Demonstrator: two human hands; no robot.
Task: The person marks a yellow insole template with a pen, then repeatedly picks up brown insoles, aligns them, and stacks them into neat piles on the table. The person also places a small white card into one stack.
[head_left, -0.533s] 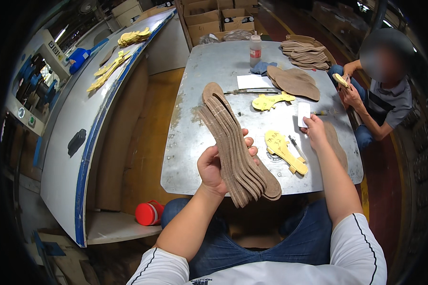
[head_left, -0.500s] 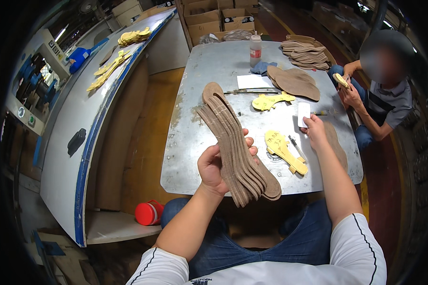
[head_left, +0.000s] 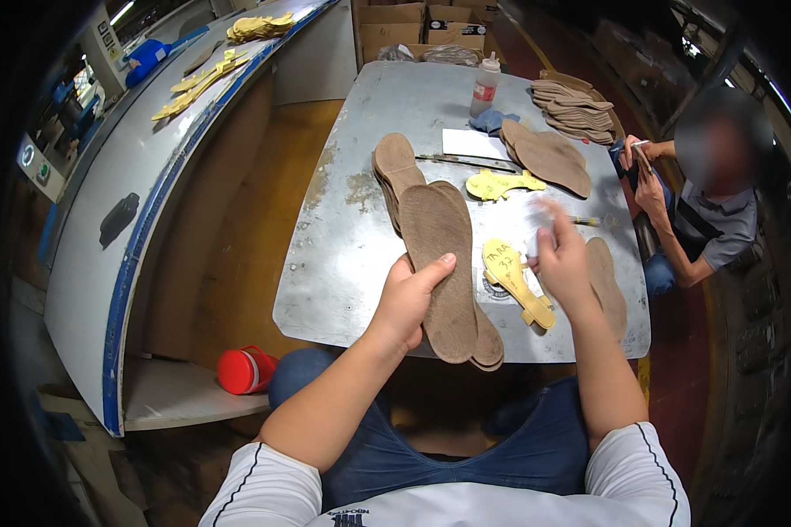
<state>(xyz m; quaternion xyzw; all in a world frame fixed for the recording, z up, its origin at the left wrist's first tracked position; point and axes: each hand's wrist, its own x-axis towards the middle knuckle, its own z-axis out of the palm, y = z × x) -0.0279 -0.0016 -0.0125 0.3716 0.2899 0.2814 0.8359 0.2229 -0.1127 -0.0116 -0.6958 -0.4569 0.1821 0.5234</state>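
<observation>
My left hand (head_left: 410, 299) grips a stack of brown fibre insoles, thumb pressed on the top insole (head_left: 439, 263), which faces up at an angle across the others. More insoles (head_left: 397, 158) of the stack stick out beyond it. Over the table, my right hand (head_left: 558, 255) is raised beside a yellow shoe-shaped template (head_left: 510, 268) with handwriting on it. Its fingers are smeared by motion, and a whitish blur beside them is too unclear to name. A single brown insole (head_left: 605, 281) lies to the right of that hand, partly under the forearm.
On the metal table (head_left: 334, 281) are another yellow template (head_left: 501, 184), white paper (head_left: 475, 143), a blue cloth (head_left: 492, 123), a squeeze bottle (head_left: 484, 85) and insole piles (head_left: 576, 105). A co-worker's hands (head_left: 649, 184) hold something thin at right. A white bench (head_left: 149, 193) stands left.
The stack has turned from edge-on to face-up, with my left thumb now on top. My right hand has lifted and moved slightly left; the white card it held no longer shows clearly.
</observation>
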